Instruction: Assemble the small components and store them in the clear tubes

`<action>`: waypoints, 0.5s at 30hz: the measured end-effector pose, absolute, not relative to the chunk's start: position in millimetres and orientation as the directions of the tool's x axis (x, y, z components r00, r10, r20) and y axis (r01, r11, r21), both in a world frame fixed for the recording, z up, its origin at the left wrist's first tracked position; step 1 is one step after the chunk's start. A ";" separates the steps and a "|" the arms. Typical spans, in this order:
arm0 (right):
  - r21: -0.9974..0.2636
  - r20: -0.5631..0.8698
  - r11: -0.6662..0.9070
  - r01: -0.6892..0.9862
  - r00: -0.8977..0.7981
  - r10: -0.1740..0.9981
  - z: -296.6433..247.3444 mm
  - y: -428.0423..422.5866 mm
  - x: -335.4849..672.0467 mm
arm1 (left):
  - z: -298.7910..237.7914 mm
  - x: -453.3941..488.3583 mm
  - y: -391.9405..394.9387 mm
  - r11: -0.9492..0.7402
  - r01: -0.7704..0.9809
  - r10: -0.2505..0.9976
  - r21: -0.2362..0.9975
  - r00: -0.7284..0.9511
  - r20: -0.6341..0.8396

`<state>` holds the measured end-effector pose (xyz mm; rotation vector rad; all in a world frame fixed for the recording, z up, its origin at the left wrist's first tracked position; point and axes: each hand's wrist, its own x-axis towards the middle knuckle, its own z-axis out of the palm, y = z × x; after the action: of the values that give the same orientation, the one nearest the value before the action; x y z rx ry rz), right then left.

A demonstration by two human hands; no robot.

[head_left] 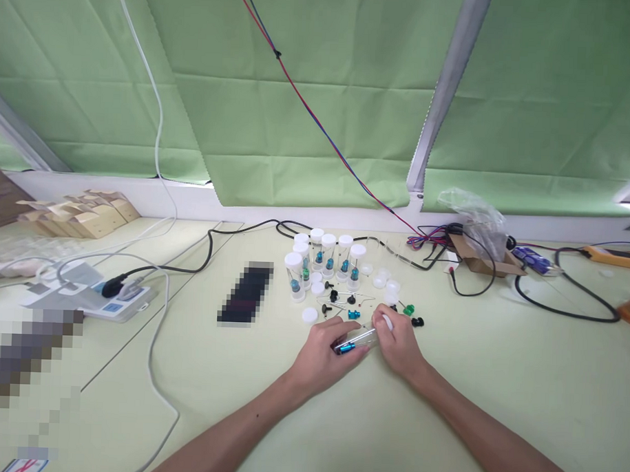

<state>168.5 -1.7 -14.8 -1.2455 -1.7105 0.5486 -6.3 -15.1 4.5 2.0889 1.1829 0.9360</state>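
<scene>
Closed around a clear plastic tube [364,337] is my left hand [316,353]; a blue metal piece [346,348] lies inside the tube's lower end. At the other end, my right hand [400,343] pinches the white cap [388,322], partly hidden by the fingers. The tube is tilted just above the table. Behind my hands stand several capped clear tubes [294,276] with blue or green pieces inside. Loose on the table are a blue piece [353,314], a green piece [408,309], black pieces [418,322], thin metal pins and white caps [309,315].
A blurred dark flat object [245,293] lies left of the tubes. Farther left are a power strip [124,301] with plugs, loose white cables and cardboard pieces [96,213]. Back right, a small cardboard box [482,262] holds a plastic bag, amid black cables [565,317].
</scene>
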 end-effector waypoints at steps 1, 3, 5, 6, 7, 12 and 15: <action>-0.778 0.410 0.382 0.499 -0.057 0.910 -14.1 -1.9 168.1 | 4.6 -6.5 -14.9 -0.454 0.491 0.882 0.743 0.365 0.298; -0.785 0.399 0.370 0.498 -0.052 0.916 -12.1 -2.3 167.7 | 5.3 -6.8 -14.6 -0.449 0.487 0.884 0.749 0.361 0.296; -0.789 0.398 0.374 0.487 -0.059 0.916 -9.9 -2.7 168.1 | 6.3 -7.2 -14.4 -0.446 0.483 0.885 0.754 0.364 0.291; -0.790 0.405 0.385 0.477 -0.065 0.912 -8.9 -3.0 168.6 | 7.0 -7.3 -14.4 -0.448 0.481 0.884 0.754 0.368 0.290; -0.791 0.413 0.397 0.466 -0.072 0.908 -8.2 -3.4 169.0 | 7.8 -7.4 -14.4 -0.451 0.479 0.881 0.753 0.372 0.291; -0.808 0.409 0.412 0.422 -0.102 0.907 -7.6 -6.1 169.3 | 10.9 -7.5 -14.9 -0.474 0.467 0.866 0.746 0.403 0.297; -0.813 0.408 0.414 0.409 -0.106 0.907 -8.8 -6.8 168.0 | 10.7 -7.3 -15.2 -0.479 0.463 0.862 0.746 0.409 0.300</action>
<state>168.0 -6.8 -8.8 -1.1580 -1.7018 0.6445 -7.3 -15.2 10.7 2.1022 1.1217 0.9203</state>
